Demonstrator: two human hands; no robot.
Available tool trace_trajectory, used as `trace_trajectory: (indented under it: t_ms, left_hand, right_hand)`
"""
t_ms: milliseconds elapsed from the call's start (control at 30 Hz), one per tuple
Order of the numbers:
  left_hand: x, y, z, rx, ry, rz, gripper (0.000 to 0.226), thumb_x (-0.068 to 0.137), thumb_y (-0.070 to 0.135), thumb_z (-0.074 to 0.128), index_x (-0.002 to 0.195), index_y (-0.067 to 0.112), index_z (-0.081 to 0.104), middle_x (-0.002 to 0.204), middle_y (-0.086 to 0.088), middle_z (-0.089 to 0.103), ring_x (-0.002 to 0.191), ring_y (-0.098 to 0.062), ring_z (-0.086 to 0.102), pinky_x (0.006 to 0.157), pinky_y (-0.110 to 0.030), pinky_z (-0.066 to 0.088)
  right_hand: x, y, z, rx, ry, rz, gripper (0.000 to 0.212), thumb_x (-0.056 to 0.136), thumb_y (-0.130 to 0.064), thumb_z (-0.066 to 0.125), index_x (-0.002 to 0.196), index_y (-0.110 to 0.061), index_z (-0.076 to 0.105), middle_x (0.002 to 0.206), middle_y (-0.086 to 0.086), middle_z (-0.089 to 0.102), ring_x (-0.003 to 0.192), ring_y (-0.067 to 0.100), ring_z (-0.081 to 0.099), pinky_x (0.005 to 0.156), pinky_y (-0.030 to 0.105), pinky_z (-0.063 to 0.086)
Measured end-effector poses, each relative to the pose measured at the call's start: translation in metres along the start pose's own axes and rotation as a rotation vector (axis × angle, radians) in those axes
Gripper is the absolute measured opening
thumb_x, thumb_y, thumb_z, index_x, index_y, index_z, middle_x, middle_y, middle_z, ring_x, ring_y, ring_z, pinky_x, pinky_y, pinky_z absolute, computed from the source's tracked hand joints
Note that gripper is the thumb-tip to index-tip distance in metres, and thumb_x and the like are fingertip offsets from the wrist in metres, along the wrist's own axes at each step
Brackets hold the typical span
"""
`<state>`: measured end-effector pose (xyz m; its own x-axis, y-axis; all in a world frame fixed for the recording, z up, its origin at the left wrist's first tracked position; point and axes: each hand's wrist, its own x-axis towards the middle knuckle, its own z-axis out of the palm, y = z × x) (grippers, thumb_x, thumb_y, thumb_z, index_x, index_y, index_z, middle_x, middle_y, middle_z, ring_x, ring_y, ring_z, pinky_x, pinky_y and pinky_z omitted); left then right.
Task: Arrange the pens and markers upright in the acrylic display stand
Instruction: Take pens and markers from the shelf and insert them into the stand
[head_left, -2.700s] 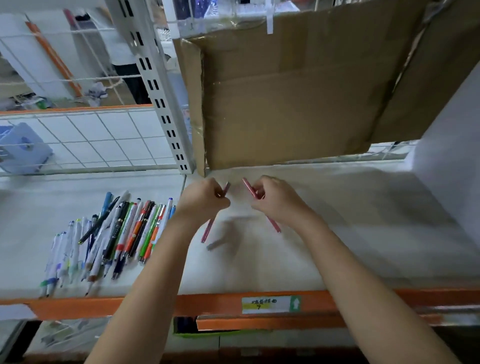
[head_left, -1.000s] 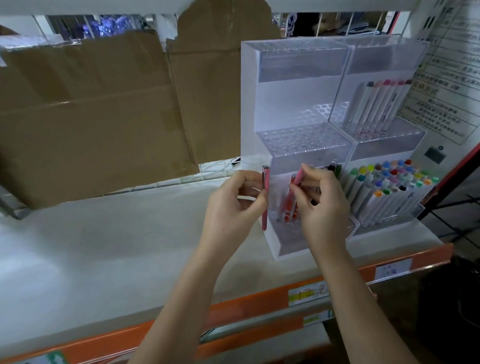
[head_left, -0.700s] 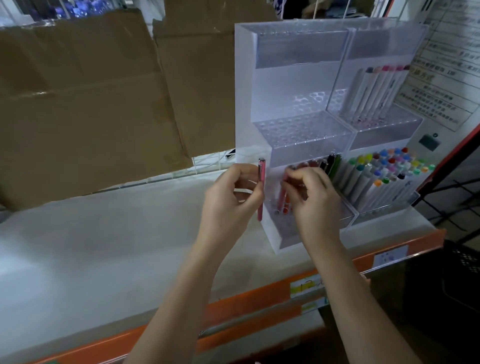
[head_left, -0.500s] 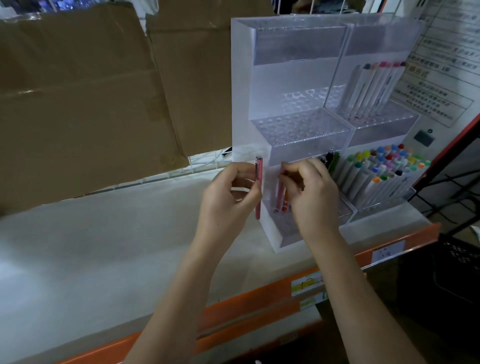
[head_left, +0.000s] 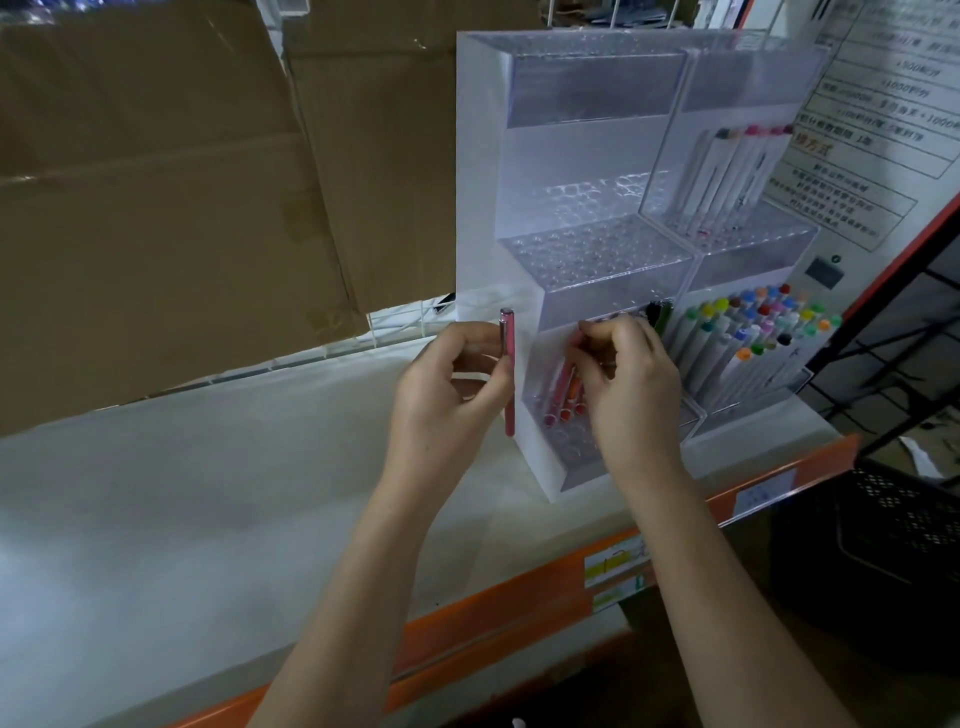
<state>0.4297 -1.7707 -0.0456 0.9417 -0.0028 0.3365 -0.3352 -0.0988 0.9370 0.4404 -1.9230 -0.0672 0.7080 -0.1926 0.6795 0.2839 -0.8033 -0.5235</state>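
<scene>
A clear acrylic display stand with tiered hole trays stands on the white shelf. My left hand pinches a pink pen upright just left of the stand's side wall. My right hand reaches into the lowest left tier, fingers curled on the top of another pink pen that stands among red and orange pens. Dark green pens stand behind my fingers.
The stand's right half holds several coloured-cap markers below and white markers above. Cardboard boxes stand behind the shelf. The shelf's orange front edge runs below. A black basket sits at the lower right.
The view swung from the loose pens to the stand. My right hand lowered its pink pen into the bottom tier. My left hand keeps its pen upright beside the stand.
</scene>
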Motion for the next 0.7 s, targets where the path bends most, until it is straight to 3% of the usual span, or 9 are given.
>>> trace_trajectory:
  t_ms: [133, 200, 333, 600, 700]
  left_hand:
    - [0.0, -0.002, 0.001, -0.004, -0.002, -0.005, 0.023, 0.085, 0.002, 0.063, 0.088, 0.024, 0.061, 0.081, 0.004, 0.068, 0.071, -0.004, 0.062, 0.061, -0.018, 0.05]
    - [0.0, -0.002, 0.001, -0.016, -0.006, -0.008, 0.022, 0.085, 0.001, 0.063, 0.088, 0.023, 0.061, 0.081, 0.004, 0.067, 0.07, -0.004, 0.061, 0.061, -0.017, 0.05]
    - [0.0, 0.001, 0.003, -0.007, -0.009, -0.013, 0.021, 0.085, 0.001, 0.063, 0.088, 0.022, 0.061, 0.08, 0.008, 0.067, 0.069, -0.002, 0.06, 0.059, -0.013, 0.047]
    - [-0.004, -0.001, 0.01, 0.008, -0.003, -0.026, 0.022, 0.085, 0.001, 0.063, 0.087, 0.024, 0.061, 0.079, 0.009, 0.067, 0.07, -0.005, 0.062, 0.062, -0.019, 0.05]
    - [-0.005, -0.001, 0.012, 0.009, 0.006, -0.038, 0.02, 0.085, 0.002, 0.063, 0.087, 0.021, 0.062, 0.079, 0.007, 0.067, 0.07, -0.007, 0.062, 0.061, -0.019, 0.051]
  right_hand:
    - [-0.004, -0.003, 0.006, -0.022, 0.023, -0.073, 0.011, 0.081, -0.002, 0.069, 0.085, 0.001, 0.059, 0.088, 0.012, 0.062, 0.069, 0.024, 0.06, 0.061, 0.016, 0.038]
    - [-0.005, -0.003, 0.008, -0.013, 0.038, -0.073, 0.013, 0.08, -0.001, 0.07, 0.083, 0.001, 0.058, 0.085, 0.013, 0.062, 0.066, 0.024, 0.06, 0.061, 0.013, 0.033]
    - [-0.004, 0.0, 0.006, -0.009, 0.018, -0.088, 0.012, 0.082, 0.0, 0.069, 0.082, 0.001, 0.057, 0.085, 0.012, 0.061, 0.065, 0.019, 0.056, 0.06, 0.014, 0.032]
    - [-0.003, 0.001, 0.007, -0.054, -0.015, -0.09, 0.015, 0.082, -0.005, 0.07, 0.082, -0.003, 0.055, 0.083, 0.008, 0.062, 0.062, 0.021, 0.058, 0.054, 0.018, 0.033]
    - [-0.002, 0.002, 0.008, -0.005, -0.007, -0.074, 0.016, 0.082, -0.006, 0.07, 0.085, -0.002, 0.056, 0.082, 0.009, 0.063, 0.062, 0.022, 0.06, 0.057, 0.013, 0.032]
